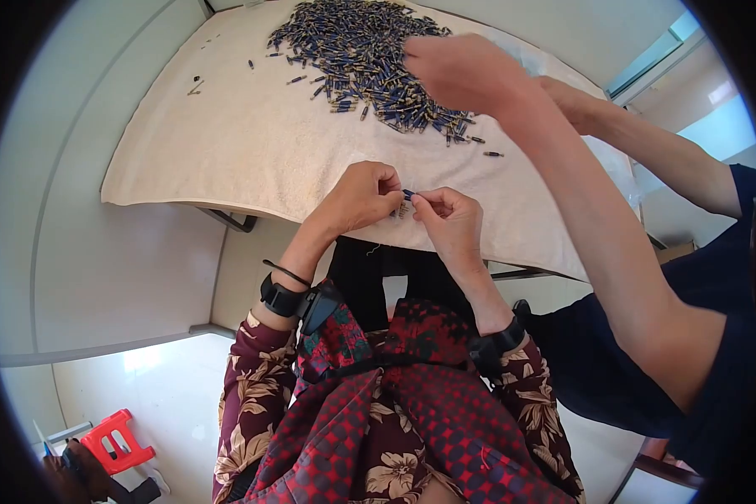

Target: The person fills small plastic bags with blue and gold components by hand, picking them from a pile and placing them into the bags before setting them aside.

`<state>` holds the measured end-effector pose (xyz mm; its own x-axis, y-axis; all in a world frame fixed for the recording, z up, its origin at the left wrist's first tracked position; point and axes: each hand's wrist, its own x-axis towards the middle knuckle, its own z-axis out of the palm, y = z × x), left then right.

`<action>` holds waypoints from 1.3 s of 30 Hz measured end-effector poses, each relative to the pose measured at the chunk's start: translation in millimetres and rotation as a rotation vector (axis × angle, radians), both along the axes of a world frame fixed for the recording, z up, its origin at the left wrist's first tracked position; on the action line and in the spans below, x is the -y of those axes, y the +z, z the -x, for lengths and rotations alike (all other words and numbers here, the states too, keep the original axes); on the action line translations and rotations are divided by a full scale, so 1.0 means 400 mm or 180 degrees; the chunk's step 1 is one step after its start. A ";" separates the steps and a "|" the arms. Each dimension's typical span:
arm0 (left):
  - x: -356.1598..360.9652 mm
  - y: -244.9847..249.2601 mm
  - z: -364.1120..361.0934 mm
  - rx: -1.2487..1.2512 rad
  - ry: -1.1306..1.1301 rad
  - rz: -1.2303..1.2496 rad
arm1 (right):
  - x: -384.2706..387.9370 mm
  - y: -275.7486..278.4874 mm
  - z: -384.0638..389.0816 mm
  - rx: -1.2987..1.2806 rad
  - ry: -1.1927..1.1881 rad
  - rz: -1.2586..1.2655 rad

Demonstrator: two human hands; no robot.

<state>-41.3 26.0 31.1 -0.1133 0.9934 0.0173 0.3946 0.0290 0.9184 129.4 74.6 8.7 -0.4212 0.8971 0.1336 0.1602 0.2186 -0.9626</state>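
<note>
Near the front edge of a cloth-covered table [218, 160], my left hand [359, 197] and my right hand [454, 225] meet, fingers pinched. Between their fingertips is a small dark blue piece [408, 194], with my right hand's thumb and finger closed on it. My left hand's fingertips are closed at its other side; whether they grip the same piece is too small to tell. Just below the fingertips lie a few tiny pieces, partly hidden. Beyond my hands spreads a large pile of small blue and brass-coloured pieces [361, 63].
A co-worker's arm [563, 160] reaches across from the right over the pile, and their other arm [664, 151] is behind it. A few loose pieces [196, 86] lie at the table's left. A red plastic stool [118, 441] stands on the floor at lower left.
</note>
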 end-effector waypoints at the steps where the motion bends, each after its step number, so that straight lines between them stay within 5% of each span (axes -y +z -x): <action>1: 0.001 -0.004 0.001 -0.0001 0.0000 0.0004 | -0.002 0.000 0.004 0.0048 -0.0019 -0.0085; 17: 0.004 -0.032 0.027 0.0284 -0.0371 -0.0201 | -0.019 -0.004 0.013 0.0845 0.0090 -0.0844; 24: 0.062 -0.058 0.041 -0.1279 0.0286 -0.1224 | -0.022 0.005 0.017 0.0789 0.0104 -0.0566; 31: 0.058 -0.049 0.049 -0.1093 0.0138 -0.1045 | -0.026 0.002 0.009 0.1104 0.0193 -0.1219; 39: -0.156 0.088 -0.025 -0.1065 0.0199 -0.1322 | -0.009 0.021 -0.026 0.0461 -0.0076 -0.0905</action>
